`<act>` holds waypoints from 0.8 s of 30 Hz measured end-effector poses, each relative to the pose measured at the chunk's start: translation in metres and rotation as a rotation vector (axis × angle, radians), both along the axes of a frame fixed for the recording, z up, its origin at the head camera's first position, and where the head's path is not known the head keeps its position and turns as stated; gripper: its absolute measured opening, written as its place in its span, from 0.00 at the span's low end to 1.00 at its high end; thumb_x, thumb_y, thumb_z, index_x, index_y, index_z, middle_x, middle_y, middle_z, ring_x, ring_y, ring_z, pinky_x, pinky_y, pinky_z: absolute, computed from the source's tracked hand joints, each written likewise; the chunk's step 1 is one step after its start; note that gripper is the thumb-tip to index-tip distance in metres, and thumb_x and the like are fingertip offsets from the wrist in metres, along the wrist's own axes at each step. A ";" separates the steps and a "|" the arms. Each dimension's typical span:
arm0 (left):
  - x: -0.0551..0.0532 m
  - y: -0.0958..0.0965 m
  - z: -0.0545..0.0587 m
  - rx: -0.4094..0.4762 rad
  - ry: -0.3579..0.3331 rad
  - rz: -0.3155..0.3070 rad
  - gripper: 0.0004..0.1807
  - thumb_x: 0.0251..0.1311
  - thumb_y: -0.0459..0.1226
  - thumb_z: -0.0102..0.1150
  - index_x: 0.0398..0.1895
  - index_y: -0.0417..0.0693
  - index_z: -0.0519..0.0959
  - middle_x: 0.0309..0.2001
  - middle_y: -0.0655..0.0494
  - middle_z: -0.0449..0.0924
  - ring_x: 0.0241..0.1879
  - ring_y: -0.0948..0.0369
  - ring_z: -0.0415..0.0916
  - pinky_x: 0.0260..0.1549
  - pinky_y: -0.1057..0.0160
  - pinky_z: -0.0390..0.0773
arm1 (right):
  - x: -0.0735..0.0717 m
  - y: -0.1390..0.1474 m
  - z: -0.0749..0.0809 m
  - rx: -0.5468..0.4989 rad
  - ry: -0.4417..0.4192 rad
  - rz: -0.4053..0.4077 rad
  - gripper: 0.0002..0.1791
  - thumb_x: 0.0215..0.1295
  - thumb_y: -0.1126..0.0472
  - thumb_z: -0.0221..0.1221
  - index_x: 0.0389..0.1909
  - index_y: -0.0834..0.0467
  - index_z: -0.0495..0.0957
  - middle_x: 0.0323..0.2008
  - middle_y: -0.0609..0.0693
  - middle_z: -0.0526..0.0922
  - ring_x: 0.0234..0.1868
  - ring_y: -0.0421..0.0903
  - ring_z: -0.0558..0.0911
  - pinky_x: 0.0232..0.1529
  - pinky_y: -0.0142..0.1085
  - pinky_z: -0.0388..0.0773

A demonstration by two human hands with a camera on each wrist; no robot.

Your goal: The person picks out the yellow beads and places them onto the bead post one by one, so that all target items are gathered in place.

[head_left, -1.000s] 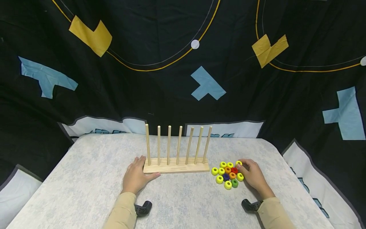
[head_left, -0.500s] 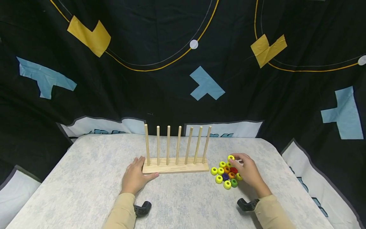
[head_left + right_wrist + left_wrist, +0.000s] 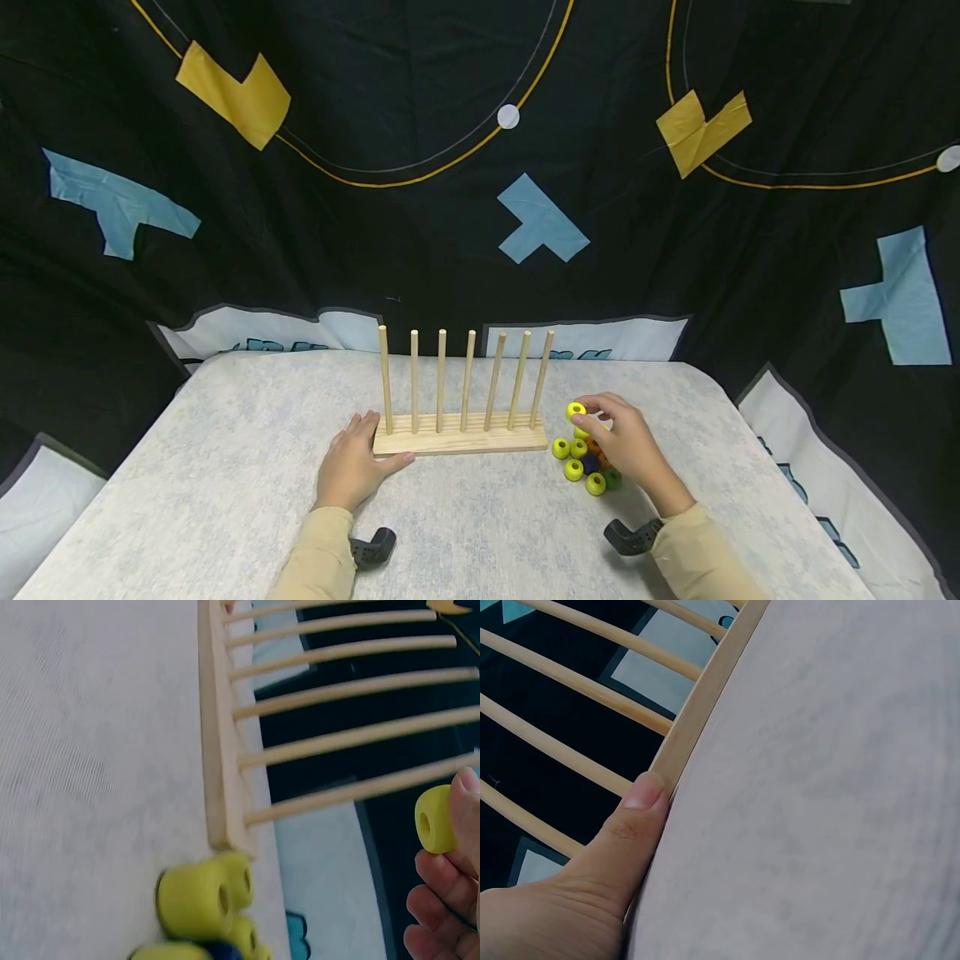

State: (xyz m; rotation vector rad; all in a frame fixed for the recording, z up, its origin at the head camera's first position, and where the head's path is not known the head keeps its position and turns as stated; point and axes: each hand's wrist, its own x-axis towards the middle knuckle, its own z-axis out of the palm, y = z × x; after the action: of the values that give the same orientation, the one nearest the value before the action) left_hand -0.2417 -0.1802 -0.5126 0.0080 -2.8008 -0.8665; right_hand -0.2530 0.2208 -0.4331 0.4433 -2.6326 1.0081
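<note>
Right hand (image 3: 626,442) pinches a yellow bead (image 3: 438,816) near the pegged rack (image 3: 461,445).
Only the right wrist view shows the fingers curled below it — though it crops the bead pile (image 3: 591,463), partly hidden in the head view. The left hand (image 3: 350,471) touches the rack, thumb spread — its fingers outside the left wrist view.

In the head view, you have even, diffuse brightness across the tabletop (image 3: 465,525); the backdrop (image 3: 420,250) reads near black. Note the soft shadow beneath your right hand (image 3: 626,442), consistent with light from above. Your wrist views are dimmer and greyer. In both, lens distortion bows the wooden pegs (image 3: 577,681), and the tabletop texture is smeared. In the right wrist view, observe fine banding at left and blur on the lower yellow beads (image 3: 187,904); the pinched yellow bead (image 3: 435,820) is better defined.
</note>
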 end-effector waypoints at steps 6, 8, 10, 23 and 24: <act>0.000 0.000 0.001 0.005 0.003 -0.004 0.57 0.45 0.63 0.72 0.71 0.35 0.64 0.72 0.35 0.64 0.75 0.39 0.54 0.74 0.38 0.52 | 0.000 -0.016 0.008 0.002 0.052 0.065 0.16 0.66 0.52 0.64 0.51 0.54 0.83 0.46 0.47 0.85 0.47 0.45 0.82 0.50 0.49 0.82; 0.000 0.000 0.001 0.008 0.002 -0.004 0.57 0.45 0.62 0.73 0.71 0.36 0.65 0.72 0.36 0.64 0.75 0.39 0.54 0.74 0.38 0.52 | 0.000 -0.021 0.011 0.004 0.072 0.085 0.16 0.66 0.52 0.64 0.51 0.54 0.83 0.46 0.47 0.85 0.47 0.44 0.82 0.49 0.49 0.82; 0.001 0.000 0.001 0.008 0.000 -0.003 0.57 0.45 0.62 0.72 0.71 0.36 0.65 0.72 0.36 0.64 0.75 0.39 0.54 0.74 0.38 0.52 | 0.000 -0.026 0.013 0.006 0.085 0.105 0.16 0.65 0.52 0.64 0.50 0.54 0.84 0.46 0.46 0.85 0.46 0.43 0.82 0.48 0.47 0.82; 0.003 -0.003 0.003 0.015 -0.021 0.002 0.55 0.48 0.63 0.71 0.72 0.38 0.64 0.73 0.37 0.62 0.75 0.38 0.54 0.70 0.33 0.56 | -0.001 -0.061 0.025 -0.017 0.098 0.240 0.14 0.66 0.54 0.64 0.49 0.52 0.83 0.42 0.42 0.83 0.45 0.43 0.81 0.46 0.43 0.83; 0.004 -0.003 0.003 0.021 -0.026 0.002 0.55 0.48 0.63 0.70 0.72 0.38 0.64 0.73 0.37 0.61 0.75 0.38 0.54 0.70 0.32 0.56 | -0.001 -0.063 0.026 -0.017 0.096 0.245 0.14 0.65 0.54 0.65 0.50 0.52 0.83 0.42 0.42 0.83 0.44 0.42 0.80 0.45 0.42 0.82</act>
State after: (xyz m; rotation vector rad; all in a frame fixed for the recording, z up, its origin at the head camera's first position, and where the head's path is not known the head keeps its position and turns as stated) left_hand -0.2379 -0.1832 -0.5092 0.0257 -2.8155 -0.9011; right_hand -0.2536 0.1574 -0.4073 0.8051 -2.5254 1.0501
